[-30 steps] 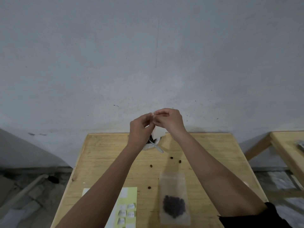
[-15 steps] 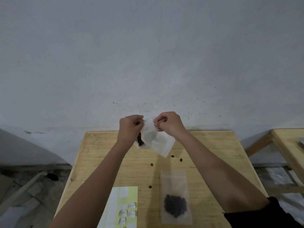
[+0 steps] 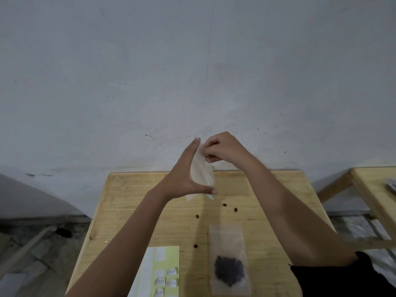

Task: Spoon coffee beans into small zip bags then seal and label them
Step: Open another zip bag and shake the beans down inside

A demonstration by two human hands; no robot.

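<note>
I hold a small clear zip bag point(image 3: 202, 174) up above the far edge of the wooden table point(image 3: 132, 211). My left hand point(image 3: 184, 179) lies flat behind the bag, thumb under its lower edge. The fingers of my right hand point(image 3: 222, 148) pinch its top. I cannot see any contents in it. A second zip bag point(image 3: 229, 260) lies flat near me with a dark heap of coffee beans point(image 3: 229, 270) in its bottom. A yellow-green label sheet point(image 3: 165, 273) with several small white labels lies to its left.
Several loose coffee beans point(image 3: 224, 204) are scattered on the middle of the table. A grey wall stands right behind the table. Another wooden table point(image 3: 372, 189) sits to the right, and rubble covers the floor on the left.
My left hand has opened from a pinch on the bag's top and now lies flat along the bag. The bag has turned more upright. The dark container seen behind the hands is hidden now.
</note>
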